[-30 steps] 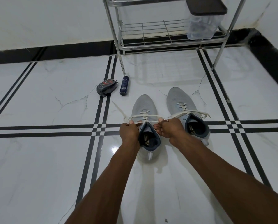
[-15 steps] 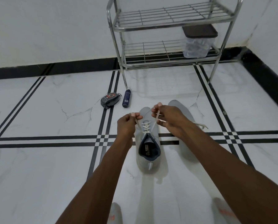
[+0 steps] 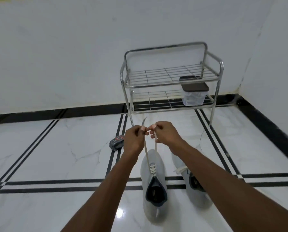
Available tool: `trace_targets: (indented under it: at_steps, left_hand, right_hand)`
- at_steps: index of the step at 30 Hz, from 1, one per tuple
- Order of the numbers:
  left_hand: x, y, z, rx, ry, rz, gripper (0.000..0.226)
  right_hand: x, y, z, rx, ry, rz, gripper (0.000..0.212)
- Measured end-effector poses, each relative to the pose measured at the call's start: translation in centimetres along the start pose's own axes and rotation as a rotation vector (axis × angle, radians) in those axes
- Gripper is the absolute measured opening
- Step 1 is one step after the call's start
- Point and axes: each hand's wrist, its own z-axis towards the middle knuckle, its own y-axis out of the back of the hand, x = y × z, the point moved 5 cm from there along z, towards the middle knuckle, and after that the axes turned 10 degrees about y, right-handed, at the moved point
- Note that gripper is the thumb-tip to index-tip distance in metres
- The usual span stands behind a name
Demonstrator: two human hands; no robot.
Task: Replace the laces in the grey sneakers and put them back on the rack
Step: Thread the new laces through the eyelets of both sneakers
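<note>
Left hand point(image 3: 134, 141) and right hand point(image 3: 166, 135) each pinch a white flat lace point(image 3: 146, 152) end above the grey knit sneaker point(image 3: 154, 181); uneven pulling could leave lopsided ends.

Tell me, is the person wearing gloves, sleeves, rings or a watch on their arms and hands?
No. The left hand and right hand are bare, with no gloves. Both forearms are bare as far as the picture shows, with no sleeves in view. No watch, bracelet or ring shows. The fingernails look short and plain.
</note>
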Motion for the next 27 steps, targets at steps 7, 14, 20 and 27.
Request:
trace_targets:
  at_steps: [7, 14, 20, 27]
  left_hand:
    - [-2.1, 1.1, -1.4, -0.108, -0.042, -0.016, 0.013]
    - [-2.9, 1.0, -1.7, -0.116, -0.039, -0.08, 0.009]
    - [-3.3, 1.6, -1.2, -0.171, -0.083, -0.159, 0.007]
    - [-3.4, 1.2, -1.3, -0.172, -0.082, -0.19, 0.005]
  right_hand:
    - [2.0, 0.6, -0.8, -0.117, 0.09, -0.02, 0.013]
    - [3.6, 0.8, -0.9, -0.166, 0.16, -0.064, 0.012]
    - [4.5, 0.5, -0.8, -0.172, 0.169, -0.046, 0.014]
    - [4.5, 0.3, -0.9, -0.169, 0.129, 0.017, 0.018]
